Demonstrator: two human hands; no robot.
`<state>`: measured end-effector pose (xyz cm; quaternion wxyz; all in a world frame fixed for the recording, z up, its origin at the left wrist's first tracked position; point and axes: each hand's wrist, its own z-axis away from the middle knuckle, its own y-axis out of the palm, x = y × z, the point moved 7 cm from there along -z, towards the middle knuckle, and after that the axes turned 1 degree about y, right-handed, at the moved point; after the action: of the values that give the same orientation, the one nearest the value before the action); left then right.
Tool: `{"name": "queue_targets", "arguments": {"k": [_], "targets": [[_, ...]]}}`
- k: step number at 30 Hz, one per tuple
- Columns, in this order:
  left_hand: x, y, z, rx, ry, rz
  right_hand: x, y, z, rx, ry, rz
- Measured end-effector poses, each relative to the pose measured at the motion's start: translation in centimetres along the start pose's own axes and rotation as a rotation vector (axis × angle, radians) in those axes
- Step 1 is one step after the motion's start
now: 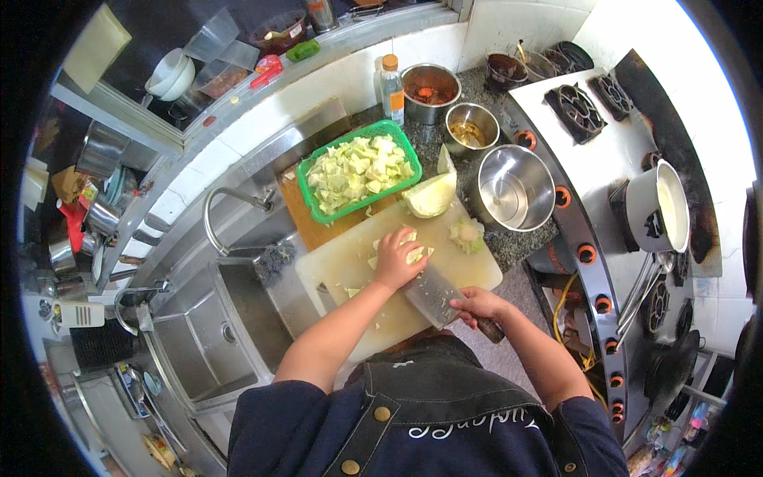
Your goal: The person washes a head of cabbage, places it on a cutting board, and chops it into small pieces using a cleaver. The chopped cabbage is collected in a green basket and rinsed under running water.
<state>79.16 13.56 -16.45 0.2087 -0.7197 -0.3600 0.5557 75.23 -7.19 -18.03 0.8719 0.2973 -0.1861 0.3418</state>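
My right hand (481, 307) grips the handle of a cleaver (434, 295), whose broad blade lies over the white cutting board (334, 271). Cut cabbage pieces (415, 253) are under and between the fingers of my left hand (398, 259), close to the blade's far end; the palm hides part of them. Beyond my hands, a large cabbage wedge (430, 195) rests at the board's far edge. A small heap of cabbage scraps (467, 235) sits to its right. Chopped cabbage (360, 170) fills a green plastic basket (411, 140) standing on a wooden board (292, 200).
On the left is a stainless steel sink (197, 352) with a curved faucet (223, 197). Steel pots, including a large one (516, 188), and a bottle (392, 89) stand on the granite counter. A gas stove (596, 179) on the right carries a saucepan (644, 208).
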Motion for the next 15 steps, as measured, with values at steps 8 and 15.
{"name": "queue_targets", "arguments": {"k": [8,15], "targets": [[1.8,-11.4,-12.8,-0.088,0.207,-0.143,14.6,4.7,-1.5,-0.086,-0.288,0.095],[14.1,-9.6,-15.5,-0.092,-0.068,-0.254,12.8,1.4,-1.5,-0.040,-0.299,0.289]]}}
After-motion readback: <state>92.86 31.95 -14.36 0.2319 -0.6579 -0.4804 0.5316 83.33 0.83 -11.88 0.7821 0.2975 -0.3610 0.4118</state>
